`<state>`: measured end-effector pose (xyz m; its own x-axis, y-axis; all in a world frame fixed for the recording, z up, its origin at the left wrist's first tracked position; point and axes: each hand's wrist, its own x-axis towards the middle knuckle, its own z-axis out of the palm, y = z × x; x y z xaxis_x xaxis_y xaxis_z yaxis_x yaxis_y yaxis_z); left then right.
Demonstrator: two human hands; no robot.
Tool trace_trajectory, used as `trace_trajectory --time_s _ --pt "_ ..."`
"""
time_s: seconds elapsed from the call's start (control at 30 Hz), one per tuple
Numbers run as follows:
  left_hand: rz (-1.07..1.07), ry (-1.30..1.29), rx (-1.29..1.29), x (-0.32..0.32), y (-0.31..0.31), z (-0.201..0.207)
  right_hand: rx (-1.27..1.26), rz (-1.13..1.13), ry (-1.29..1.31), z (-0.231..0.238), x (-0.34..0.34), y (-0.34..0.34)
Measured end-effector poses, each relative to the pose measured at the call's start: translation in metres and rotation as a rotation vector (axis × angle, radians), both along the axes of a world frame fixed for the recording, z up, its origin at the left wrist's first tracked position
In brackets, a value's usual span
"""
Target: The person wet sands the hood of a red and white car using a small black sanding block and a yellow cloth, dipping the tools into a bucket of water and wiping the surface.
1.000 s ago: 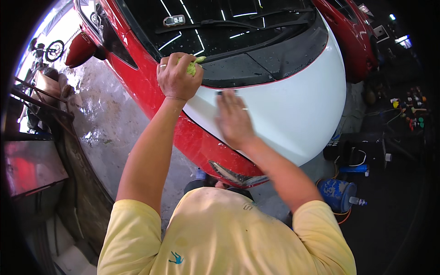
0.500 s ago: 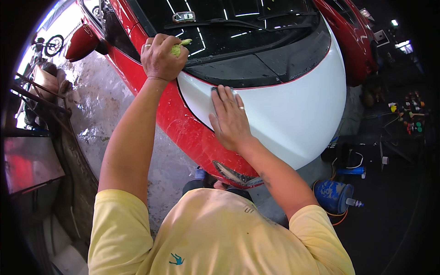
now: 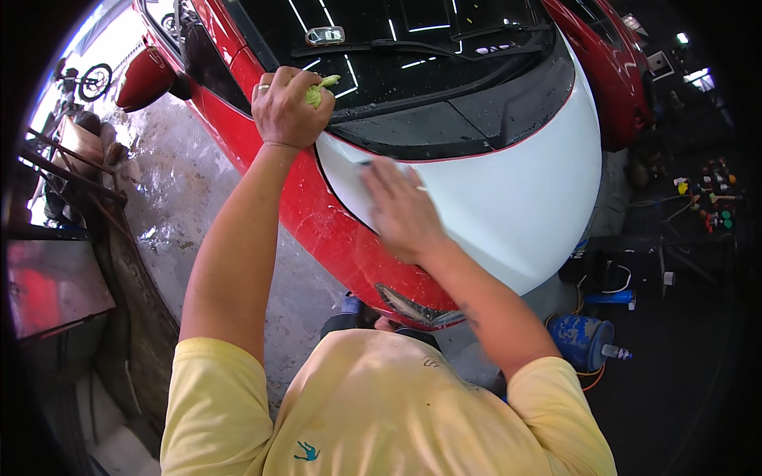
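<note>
White hood (image 3: 508, 214) sits at the front of a red car (image 3: 305, 222), directly before the person, its rear edge curving along a black cowl (image 3: 444, 131). At the far left stands a shiny metal sheet (image 3: 59, 285) with a red reflection, and above it, farther off, a spoked wheel (image 3: 96, 82). Next come the car's red side mirror (image 3: 144, 81) and a wet-looking grey floor (image 3: 182, 174). The left hand (image 3: 290, 109) is closed around a crumpled yellow-green cloth (image 3: 314, 97), fingers curled, at the near lower corner of the dark windshield (image 3: 381, 75). A small oval device (image 3: 325, 35) lies on that glass beyond the hand. The right hand (image 3: 403, 210), slightly blurred, lies palm down over the left part of the hood, fingers extended close together; a dark piece (image 3: 365, 164) shows at the fingertips, and whether they pinch it I cannot tell. Below that hand is a narrow headlight (image 3: 421, 308). Farther right are a scuffed blue drum (image 3: 578, 339), a blue cylinder (image 3: 611, 298), a clear bottle (image 3: 616, 352) and, higher up, another red vehicle (image 3: 615, 87).
</note>
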<state>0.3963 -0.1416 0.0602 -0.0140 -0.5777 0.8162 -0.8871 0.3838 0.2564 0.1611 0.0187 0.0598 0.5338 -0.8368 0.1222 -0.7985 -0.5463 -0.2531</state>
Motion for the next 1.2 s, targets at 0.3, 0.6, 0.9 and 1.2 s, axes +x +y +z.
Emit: trace_trajectory --time_s 0.3,0.6,0.9,1.2 --pt "-0.009 0.054 -0.032 -0.011 -0.002 0.001 -0.141 -0.122 -0.158 -0.014 0.055 0.001" --pt "-0.017 0.063 -0.044 -0.014 0.000 0.002 -0.003 -0.233 0.002 -0.025 -0.036 0.047" --pt "-0.119 -0.067 0.079 0.003 -0.008 0.018 -0.044 -0.195 -0.120 -0.004 0.090 -0.004" --pt "-0.137 -0.077 0.121 -0.006 -0.006 0.019 -0.100 -0.197 -0.116 -0.007 0.097 -0.014"
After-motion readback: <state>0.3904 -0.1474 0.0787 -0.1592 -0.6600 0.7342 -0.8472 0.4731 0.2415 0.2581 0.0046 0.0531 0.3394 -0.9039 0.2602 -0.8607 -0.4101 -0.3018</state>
